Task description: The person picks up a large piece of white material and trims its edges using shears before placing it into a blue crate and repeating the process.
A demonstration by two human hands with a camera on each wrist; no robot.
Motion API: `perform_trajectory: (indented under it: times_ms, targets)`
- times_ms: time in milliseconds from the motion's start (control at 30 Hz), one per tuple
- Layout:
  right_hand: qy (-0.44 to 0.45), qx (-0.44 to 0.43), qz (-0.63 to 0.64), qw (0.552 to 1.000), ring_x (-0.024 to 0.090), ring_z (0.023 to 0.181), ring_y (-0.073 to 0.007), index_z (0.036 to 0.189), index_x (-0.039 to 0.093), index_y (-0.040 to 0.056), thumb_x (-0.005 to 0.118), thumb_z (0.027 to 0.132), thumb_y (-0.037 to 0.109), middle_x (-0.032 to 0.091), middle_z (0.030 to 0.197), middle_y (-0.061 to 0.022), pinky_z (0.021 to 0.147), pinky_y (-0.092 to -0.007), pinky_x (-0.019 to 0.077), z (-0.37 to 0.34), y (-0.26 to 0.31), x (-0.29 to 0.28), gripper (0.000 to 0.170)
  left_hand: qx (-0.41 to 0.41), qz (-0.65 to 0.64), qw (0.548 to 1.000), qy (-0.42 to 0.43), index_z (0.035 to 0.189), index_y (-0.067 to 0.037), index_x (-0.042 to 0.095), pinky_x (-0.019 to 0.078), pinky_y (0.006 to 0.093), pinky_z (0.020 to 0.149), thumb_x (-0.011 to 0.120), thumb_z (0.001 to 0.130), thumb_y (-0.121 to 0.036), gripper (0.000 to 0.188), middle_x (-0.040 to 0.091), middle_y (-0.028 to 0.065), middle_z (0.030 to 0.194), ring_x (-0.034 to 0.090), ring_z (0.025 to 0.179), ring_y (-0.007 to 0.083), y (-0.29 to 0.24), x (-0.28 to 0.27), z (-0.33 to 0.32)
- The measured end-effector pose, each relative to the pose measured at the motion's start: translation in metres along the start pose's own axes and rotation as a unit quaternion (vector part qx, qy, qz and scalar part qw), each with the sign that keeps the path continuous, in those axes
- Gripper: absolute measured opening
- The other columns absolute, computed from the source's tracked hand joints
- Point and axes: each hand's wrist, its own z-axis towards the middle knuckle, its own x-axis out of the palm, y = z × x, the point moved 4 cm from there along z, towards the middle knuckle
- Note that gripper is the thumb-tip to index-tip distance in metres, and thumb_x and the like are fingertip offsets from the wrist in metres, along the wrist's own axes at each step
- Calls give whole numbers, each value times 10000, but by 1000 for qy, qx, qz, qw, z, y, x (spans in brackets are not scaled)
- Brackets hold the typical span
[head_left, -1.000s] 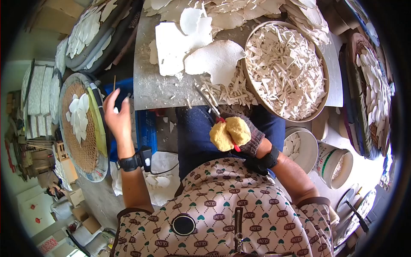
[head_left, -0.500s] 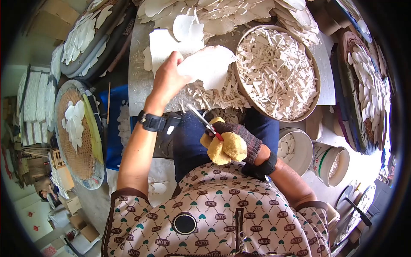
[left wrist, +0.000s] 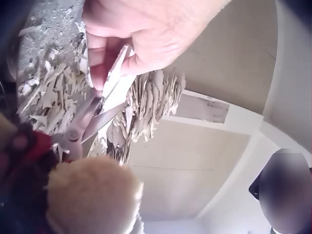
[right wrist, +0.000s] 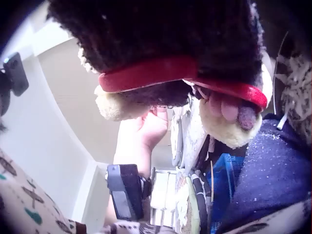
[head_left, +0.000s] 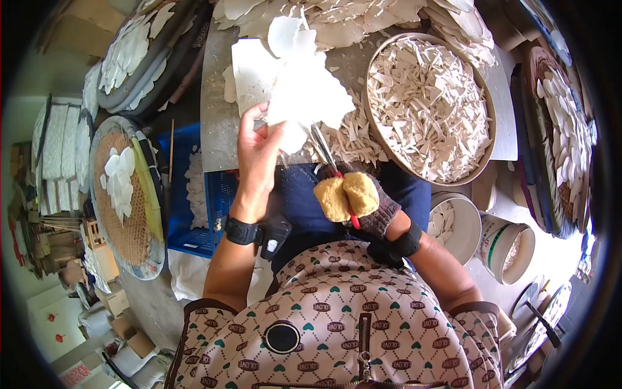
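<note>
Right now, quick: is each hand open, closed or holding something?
Left hand: closed on a thin white piece, pinched between thumb and fingers.
Right hand: gloved, closed around the red-handled scissors.

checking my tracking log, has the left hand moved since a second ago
Yes, the left hand has moved right, from by the blue crate to the table's near edge.

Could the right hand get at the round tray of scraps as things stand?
Likely yes: the round tray sits near the right hand with nothing visible between, though that hand holds the shears.
</note>
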Motion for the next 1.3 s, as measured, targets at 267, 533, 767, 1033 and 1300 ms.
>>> perform_trajectory:
  times_ms: [267,533,767,1033,1300]
  targets:
    - [-13,-29,-175,984,581,998,-162,1127,527,-16,550,880,79,601,1074,-98,893,-306,466,4,8,2,266,-47,-36,998,23,1295,11,373,539,263,582,580,846,-60,500,642,143,925,649,707,187,14,12,-13]
    - [28,-51,-236,970,583,981,-164,1130,528,9,578,871,133,593,1094,-88,876,-298,469,13,13,5,292,-64,-29,997,36,1291,23,394,548,297,606,559,846,-26,478,638,153,957,652,732,203,13,11,-9]
    - [-40,-97,-397,912,603,898,-195,1051,583,66,602,828,178,632,994,-72,805,-290,471,18,21,9,250,-107,-24,993,42,1292,8,405,550,306,710,547,847,-21,468,610,161,1048,629,888,198,13,11,-14]
    - [-46,-165,-517,839,607,875,-257,959,614,35,604,776,116,643,917,-104,759,-332,479,21,30,13,200,-83,7,995,62,1208,-6,422,517,263,667,543,861,-48,370,612,126,1000,611,827,140,12,2,-17]
    - [-42,-120,-402,906,603,917,-256,1008,593,36,636,767,107,633,980,-117,807,-340,473,20,19,15,255,-17,65,997,29,1183,-22,434,512,247,673,577,843,-27,368,619,111,970,609,814,128,10,-6,-18]
